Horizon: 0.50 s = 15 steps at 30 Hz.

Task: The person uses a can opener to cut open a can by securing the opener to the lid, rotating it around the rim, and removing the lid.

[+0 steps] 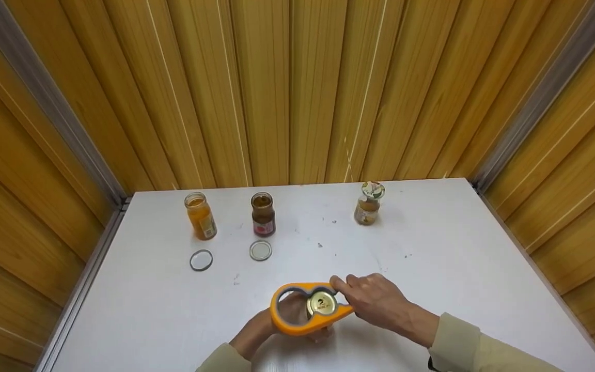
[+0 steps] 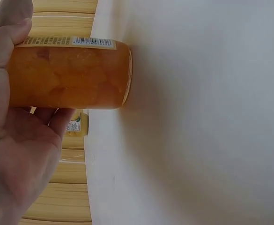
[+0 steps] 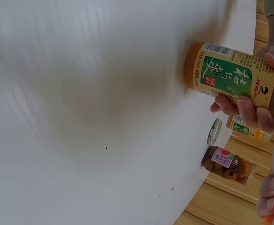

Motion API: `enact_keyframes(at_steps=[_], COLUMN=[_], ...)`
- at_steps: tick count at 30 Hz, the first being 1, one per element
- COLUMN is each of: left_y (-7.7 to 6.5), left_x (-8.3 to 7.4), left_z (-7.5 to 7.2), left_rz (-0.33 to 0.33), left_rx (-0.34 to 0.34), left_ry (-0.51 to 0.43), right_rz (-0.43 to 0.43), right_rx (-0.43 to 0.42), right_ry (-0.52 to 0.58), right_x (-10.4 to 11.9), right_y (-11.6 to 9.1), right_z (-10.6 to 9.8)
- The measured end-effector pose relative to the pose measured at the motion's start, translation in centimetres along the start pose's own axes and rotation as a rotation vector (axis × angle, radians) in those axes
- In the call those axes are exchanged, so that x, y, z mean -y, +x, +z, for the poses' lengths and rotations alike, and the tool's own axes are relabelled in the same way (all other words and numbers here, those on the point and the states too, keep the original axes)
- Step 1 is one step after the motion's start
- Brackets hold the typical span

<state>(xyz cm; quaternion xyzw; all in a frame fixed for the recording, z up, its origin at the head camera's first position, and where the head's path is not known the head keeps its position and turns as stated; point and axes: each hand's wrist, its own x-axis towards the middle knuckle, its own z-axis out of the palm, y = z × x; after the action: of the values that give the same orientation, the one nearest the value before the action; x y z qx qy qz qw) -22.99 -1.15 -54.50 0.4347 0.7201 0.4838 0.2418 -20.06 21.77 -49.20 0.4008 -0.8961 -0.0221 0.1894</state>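
Observation:
My left hand (image 2: 19,154) grips a glass jar (image 2: 71,77) of orange fruit pieces, low over the white table. In the right wrist view its green and yellow label (image 3: 230,77) faces the camera, with fingers curled round the glass. The jar's gold lid (image 1: 322,303) shows inside the frame of an orange jar opener (image 1: 302,327) with a grey inner edge. At the right end of the opener, my right hand (image 1: 375,297) holds its handle. The head view hides most of the jar beneath the opener.
At the back left stand an open jar (image 1: 202,222) of orange contents and an open jar (image 1: 263,217) of darker contents. A loose lid (image 1: 201,260) and another lid (image 1: 261,250) lie before them. Further right is a jar (image 1: 367,209) with a patterned lid. Wood-look walls (image 1: 297,93) enclose the table.

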Motion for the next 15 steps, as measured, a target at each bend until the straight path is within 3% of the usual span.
enact_keyframes(at_steps=[3,6,11,15], left_y=[-0.09,-0.33,-0.32,-0.03], left_x=[0.06,-0.03,-0.26,-0.25], left_z=[-0.22,-0.42,-0.50,-0.38], left_rz=[0.003,-0.035,-0.122,-0.106], left_rx=[0.015,0.015,0.029,0.035], left_ry=[0.026,0.077,0.044,0.021], right_rz=[-0.013,-0.020,-0.027,-0.022], right_rx=[-0.015,-0.013,0.017,0.075], right_ry=[-0.004,0.007,0.038,0.040], right_x=[-0.11,-0.10,-0.12,-0.02], right_y=[0.07,0.09,0.10,0.20], right_z=[0.11,0.12,-0.09,-0.75])
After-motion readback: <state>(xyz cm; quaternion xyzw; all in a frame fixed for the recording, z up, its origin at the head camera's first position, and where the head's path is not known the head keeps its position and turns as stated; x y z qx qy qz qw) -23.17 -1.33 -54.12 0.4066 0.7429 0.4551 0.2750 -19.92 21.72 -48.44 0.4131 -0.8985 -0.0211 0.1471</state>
